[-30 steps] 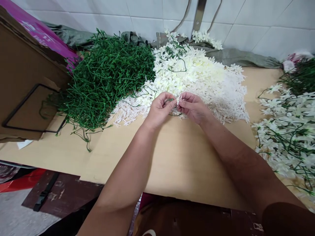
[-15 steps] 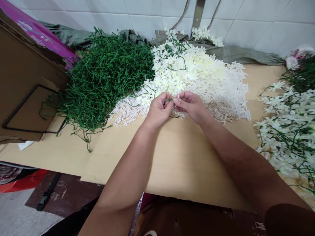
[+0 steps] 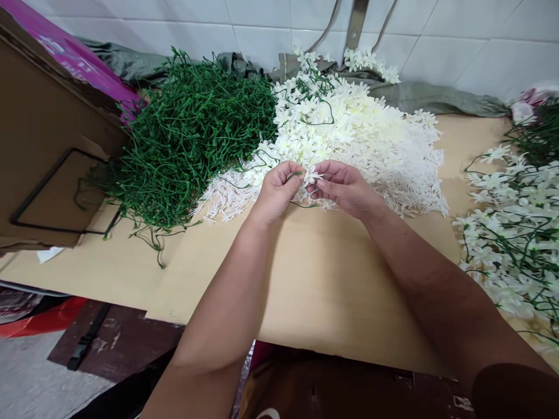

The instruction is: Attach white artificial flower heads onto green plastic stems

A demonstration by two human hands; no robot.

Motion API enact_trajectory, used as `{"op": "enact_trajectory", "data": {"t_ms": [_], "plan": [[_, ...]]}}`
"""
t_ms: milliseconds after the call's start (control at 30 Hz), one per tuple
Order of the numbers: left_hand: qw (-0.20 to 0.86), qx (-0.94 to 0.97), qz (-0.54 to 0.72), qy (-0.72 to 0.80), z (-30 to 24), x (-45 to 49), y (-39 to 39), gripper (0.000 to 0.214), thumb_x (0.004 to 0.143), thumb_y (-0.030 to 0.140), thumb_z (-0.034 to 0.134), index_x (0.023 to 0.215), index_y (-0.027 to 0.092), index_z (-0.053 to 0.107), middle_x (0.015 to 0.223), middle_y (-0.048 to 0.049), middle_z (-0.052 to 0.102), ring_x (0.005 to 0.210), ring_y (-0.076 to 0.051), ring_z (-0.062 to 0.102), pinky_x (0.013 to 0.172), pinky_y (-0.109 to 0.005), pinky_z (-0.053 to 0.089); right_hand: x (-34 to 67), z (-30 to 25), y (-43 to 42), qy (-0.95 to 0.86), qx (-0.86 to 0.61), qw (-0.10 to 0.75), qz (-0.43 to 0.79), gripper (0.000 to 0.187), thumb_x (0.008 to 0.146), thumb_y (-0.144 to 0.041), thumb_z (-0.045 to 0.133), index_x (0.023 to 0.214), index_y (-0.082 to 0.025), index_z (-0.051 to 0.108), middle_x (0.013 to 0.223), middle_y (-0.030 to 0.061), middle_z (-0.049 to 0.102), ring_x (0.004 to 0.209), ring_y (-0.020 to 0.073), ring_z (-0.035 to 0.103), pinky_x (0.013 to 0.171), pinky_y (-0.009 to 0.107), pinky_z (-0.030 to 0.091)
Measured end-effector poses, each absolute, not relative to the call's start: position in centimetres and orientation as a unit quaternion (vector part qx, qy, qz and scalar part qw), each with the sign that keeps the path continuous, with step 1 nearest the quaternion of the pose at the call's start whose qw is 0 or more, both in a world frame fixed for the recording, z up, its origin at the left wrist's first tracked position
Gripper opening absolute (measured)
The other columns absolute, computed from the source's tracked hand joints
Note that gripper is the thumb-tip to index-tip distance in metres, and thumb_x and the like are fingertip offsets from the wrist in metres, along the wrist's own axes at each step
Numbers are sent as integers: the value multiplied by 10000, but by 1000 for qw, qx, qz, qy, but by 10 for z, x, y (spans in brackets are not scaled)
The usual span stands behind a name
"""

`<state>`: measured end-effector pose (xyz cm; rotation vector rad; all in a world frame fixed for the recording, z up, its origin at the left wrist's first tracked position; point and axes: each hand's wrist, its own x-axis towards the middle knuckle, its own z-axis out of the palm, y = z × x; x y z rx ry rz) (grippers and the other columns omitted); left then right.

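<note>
My left hand (image 3: 279,187) is closed, pinching a green plastic flower stem (image 3: 297,173) between thumb and fingers. A loose length of green stem hangs below the fingertips. Close by on the right, my right hand (image 3: 343,187) has its thumb and fingers curled round a small white artificial flower (image 3: 311,174). The flower meets the stem's end between the two hands; fingers partly hide the join. Behind the hands spreads a heap of white flowers (image 3: 349,116) with thin white stalks toward the front. A pile of green stems (image 3: 205,128) lies to the left.
At the right edge lie white flowers on green stems (image 3: 519,233). A cardboard box (image 3: 48,151) with a black wire frame (image 3: 39,169) stands at left, beside a purple bag (image 3: 82,55). Cardboard (image 3: 314,273) covers the tabletop. A tiled wall (image 3: 262,43) rises behind.
My right fingers have loosened and shifted slightly right, so the white flower between the hands now shows. My left hand keeps its pinch on the green stem. The view has shifted slightly.
</note>
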<state>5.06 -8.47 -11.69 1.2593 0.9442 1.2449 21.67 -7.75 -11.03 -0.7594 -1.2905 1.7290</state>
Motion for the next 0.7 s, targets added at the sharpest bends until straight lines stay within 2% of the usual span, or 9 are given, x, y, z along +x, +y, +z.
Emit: {"op": "enact_trajectory", "data": {"t_ms": [233,533,700], "plan": [[544,544,504,392,-114,51,-87,179,703,250,709,735,183,547,553,58,437,483,-64,350,470,-223,268,213,-110,-77,-535,-350,431,636,395,561,-383,870,738,-195,571,619,-45,603,623,95,611,630,250,506],[556,537,491,403,-112,53,-89,208,651,271,704,737,181,537,572,52,454,479,-56,319,453,-222,216,207,-115,-77,-560,-372,473,570,228,586,-221,757,649,-206,538,590,-55,583,577,92,562,576,254,449],[578,517,476,415,-107,53,-91,112,708,248,612,740,181,529,528,67,374,443,-52,251,432,-210,178,205,-114,-79,-546,-387,499,550,191,600,-188,723,626,-211,536,566,-57,564,568,91,550,570,252,432]]}}
